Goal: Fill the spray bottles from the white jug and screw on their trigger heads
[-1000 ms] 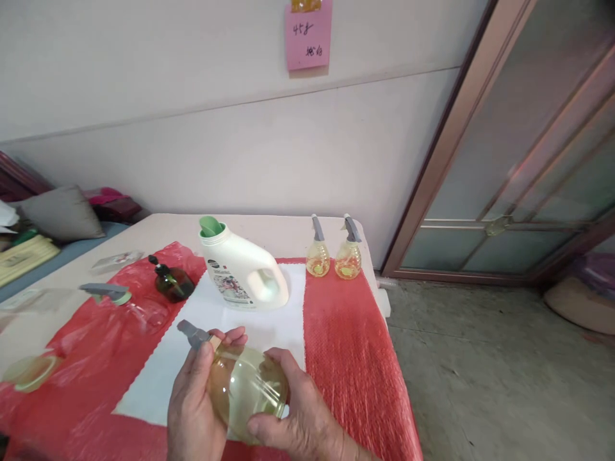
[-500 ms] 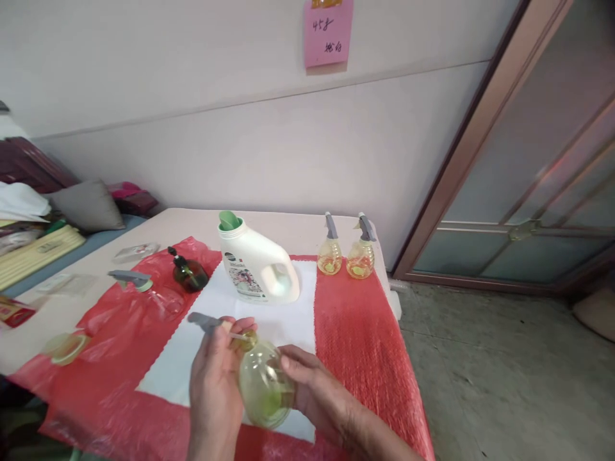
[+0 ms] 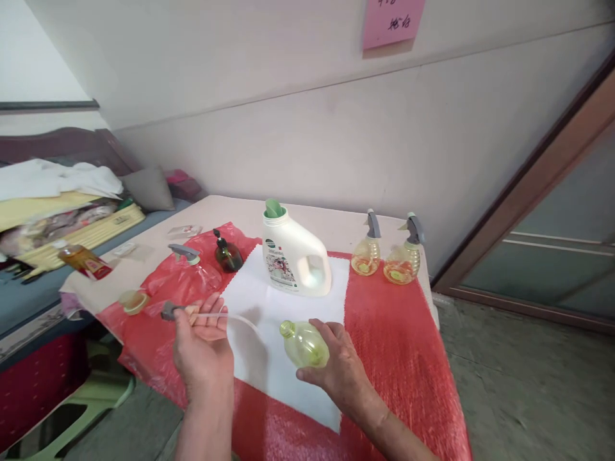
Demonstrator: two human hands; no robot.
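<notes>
My left hand [image 3: 204, 339] grips a grey trigger spray head [image 3: 169, 312] between thumb and fingers, palm turned up. From it a thin clear dip tube [image 3: 230, 315] sticks out to the right. A pale yellow-green clear bottle [image 3: 307, 344] lies tilted in my right hand [image 3: 342, 358], its open neck pointing left; fingers and thumb wrap its base. Both are over a white cloth [image 3: 247, 365]. Behind them a large white detergent jug [image 3: 300, 256] stands upright with a green cap piece [image 3: 273, 208] in its mouth.
Two spray bottles with liquid, one [image 3: 366, 253] beside another [image 3: 403, 259], stand at the back right. Leftward on red plastic [image 3: 158, 282] are a dark pump bottle [image 3: 227, 255], a clear spray bottle [image 3: 204, 275] and a small yellowish cup [image 3: 133, 302]. An amber bottle [image 3: 84, 259] lies far left.
The spray head and its tube have come out of the bottle and moved left in my left hand. My right hand now holds the bottle alone, farther right. The view has turned left.
</notes>
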